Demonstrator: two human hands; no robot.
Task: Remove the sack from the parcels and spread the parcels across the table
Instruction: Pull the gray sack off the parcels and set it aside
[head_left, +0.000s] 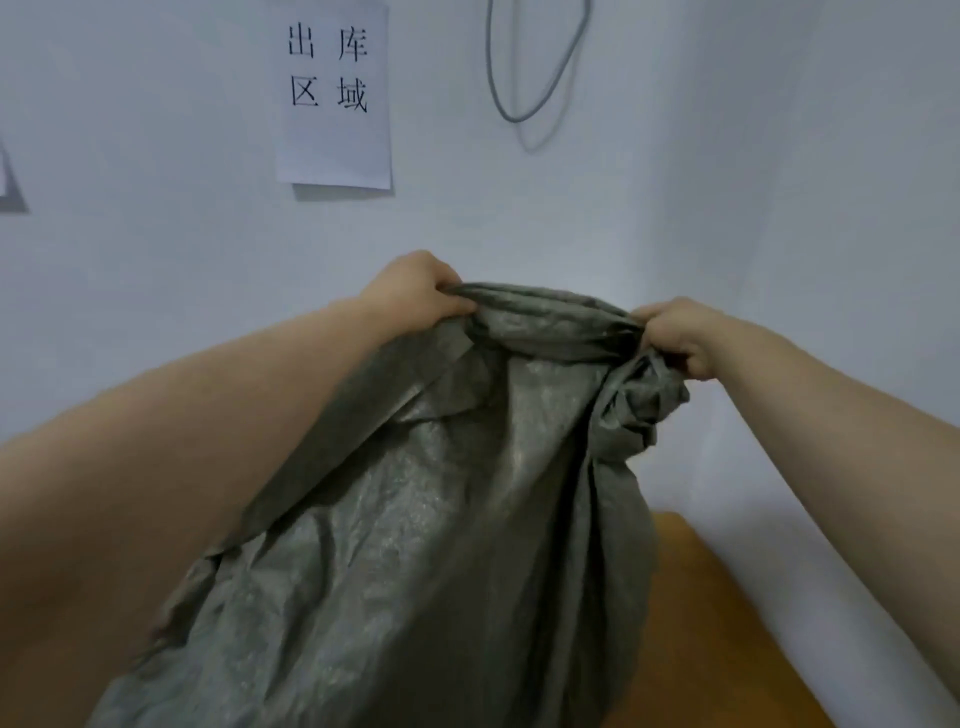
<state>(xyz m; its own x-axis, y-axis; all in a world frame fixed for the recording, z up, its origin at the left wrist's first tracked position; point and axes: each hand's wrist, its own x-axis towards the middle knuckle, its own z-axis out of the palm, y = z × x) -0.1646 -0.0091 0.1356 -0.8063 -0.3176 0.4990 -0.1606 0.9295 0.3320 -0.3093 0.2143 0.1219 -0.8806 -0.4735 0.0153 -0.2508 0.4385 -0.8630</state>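
Both hands, left hand (415, 288) and right hand (675, 332), are bunching the sack (441, 519) top, so lift straight up, parcels probably drop onto the table (727, 623).

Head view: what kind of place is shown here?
Probably the dispatch area of a warehouse or parcel depot. The paper sign on the wall reads 出库区域, outbound area; the left hand and right hand grip a grey sack by a wooden table.

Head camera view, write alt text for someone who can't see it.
The left hand and right hand grip the bunched top edge of a crinkled grey-green woven sack, held up in front of an orange-brown wooden table. A white paper sign with black characters hangs on the wall behind.
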